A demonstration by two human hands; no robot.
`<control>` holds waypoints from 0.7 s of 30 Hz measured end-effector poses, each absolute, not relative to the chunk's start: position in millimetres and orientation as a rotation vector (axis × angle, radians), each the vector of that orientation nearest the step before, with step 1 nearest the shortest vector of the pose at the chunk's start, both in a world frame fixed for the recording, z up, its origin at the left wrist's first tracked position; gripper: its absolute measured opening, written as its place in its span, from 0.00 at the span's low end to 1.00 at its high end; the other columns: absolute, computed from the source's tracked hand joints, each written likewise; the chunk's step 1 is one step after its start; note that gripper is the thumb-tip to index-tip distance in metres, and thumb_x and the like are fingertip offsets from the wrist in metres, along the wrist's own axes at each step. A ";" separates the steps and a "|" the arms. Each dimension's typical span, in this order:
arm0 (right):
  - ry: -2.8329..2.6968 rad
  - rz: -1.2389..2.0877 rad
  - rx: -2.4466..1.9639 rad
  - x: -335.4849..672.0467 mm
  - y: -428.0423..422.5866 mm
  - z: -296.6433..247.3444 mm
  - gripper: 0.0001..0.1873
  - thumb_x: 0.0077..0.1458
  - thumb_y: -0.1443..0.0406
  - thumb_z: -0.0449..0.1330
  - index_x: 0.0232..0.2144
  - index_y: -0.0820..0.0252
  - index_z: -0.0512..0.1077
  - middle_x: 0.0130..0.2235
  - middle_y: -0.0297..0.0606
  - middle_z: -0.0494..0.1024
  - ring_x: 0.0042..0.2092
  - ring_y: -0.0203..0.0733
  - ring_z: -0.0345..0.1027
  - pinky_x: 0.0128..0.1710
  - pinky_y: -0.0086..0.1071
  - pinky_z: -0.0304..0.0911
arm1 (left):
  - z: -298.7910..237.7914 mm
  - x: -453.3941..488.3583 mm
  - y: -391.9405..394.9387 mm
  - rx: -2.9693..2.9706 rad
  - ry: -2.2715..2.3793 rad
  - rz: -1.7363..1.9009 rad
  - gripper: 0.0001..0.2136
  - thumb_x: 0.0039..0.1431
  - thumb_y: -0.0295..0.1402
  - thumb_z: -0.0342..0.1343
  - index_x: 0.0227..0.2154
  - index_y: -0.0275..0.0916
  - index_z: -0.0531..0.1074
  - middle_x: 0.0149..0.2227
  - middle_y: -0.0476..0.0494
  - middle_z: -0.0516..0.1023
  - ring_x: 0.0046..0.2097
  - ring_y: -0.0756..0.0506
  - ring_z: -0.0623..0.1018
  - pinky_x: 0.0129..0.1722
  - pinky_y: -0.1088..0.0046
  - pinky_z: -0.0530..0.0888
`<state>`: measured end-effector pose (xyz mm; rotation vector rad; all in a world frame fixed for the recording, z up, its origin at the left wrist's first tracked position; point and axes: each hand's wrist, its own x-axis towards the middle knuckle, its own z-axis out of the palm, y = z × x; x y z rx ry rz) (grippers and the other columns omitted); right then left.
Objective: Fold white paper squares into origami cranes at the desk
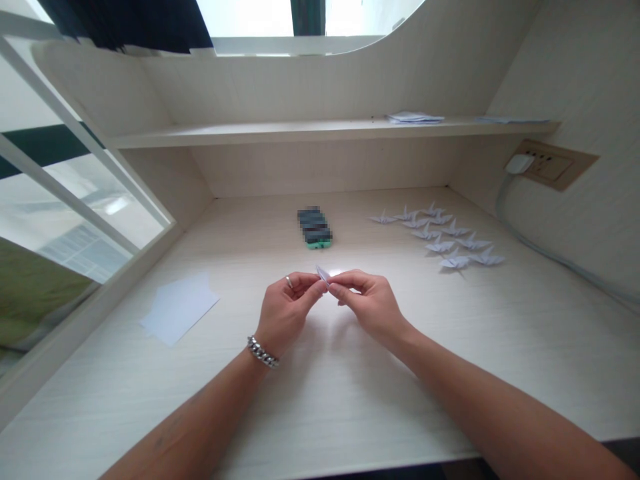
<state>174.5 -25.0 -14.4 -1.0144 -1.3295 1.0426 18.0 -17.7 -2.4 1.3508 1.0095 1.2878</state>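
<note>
My left hand (pixel 286 308) and my right hand (pixel 369 300) meet above the middle of the desk, both pinched on a small folded piece of white paper (pixel 323 273) whose tip sticks up between the fingertips. The left hand wears a ring and a metal chain bracelet. Several finished white paper cranes (pixel 440 235) lie in rows on the desk to the right, beyond my right hand. A stack of white paper sheets (pixel 179 308) lies flat to the left of my left hand.
A phone in a teal case (pixel 315 228) lies behind my hands. Papers (pixel 415 118) rest on the shelf above. A wall socket with a white plug (pixel 520 163) and a cable running down is at right. A window frame borders the left.
</note>
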 end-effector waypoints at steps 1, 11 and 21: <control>-1.310 1.071 -1.010 174.1 -24.8 -14.7 0.10 0.48 0.60 0.66 0.33 0.59 0.79 0.34 0.40 0.79 0.35 0.41 0.71 0.32 0.34 0.68 | -2.7 17.6 -17.7 1.348 1.004 1.284 0.08 0.48 0.34 0.67 0.29 0.34 0.77 0.29 0.45 0.81 0.32 0.48 0.78 0.36 0.71 0.76; -1.205 1.266 -0.986 173.0 -22.7 -13.6 0.12 0.46 0.59 0.67 0.32 0.61 0.78 0.32 0.39 0.79 0.34 0.40 0.72 0.30 0.32 0.69 | -2.9 17.6 -17.2 1.313 0.986 1.247 0.08 0.49 0.33 0.66 0.29 0.33 0.77 0.29 0.45 0.80 0.32 0.49 0.78 0.35 0.73 0.75; -1.247 1.267 -0.960 172.0 -23.6 -15.0 0.12 0.50 0.58 0.64 0.33 0.61 0.75 0.33 0.38 0.77 0.34 0.39 0.71 0.34 0.35 0.70 | -10.0 14.6 -13.0 1.368 1.020 1.241 0.08 0.52 0.34 0.63 0.32 0.34 0.75 0.30 0.46 0.79 0.32 0.50 0.76 0.34 0.73 0.74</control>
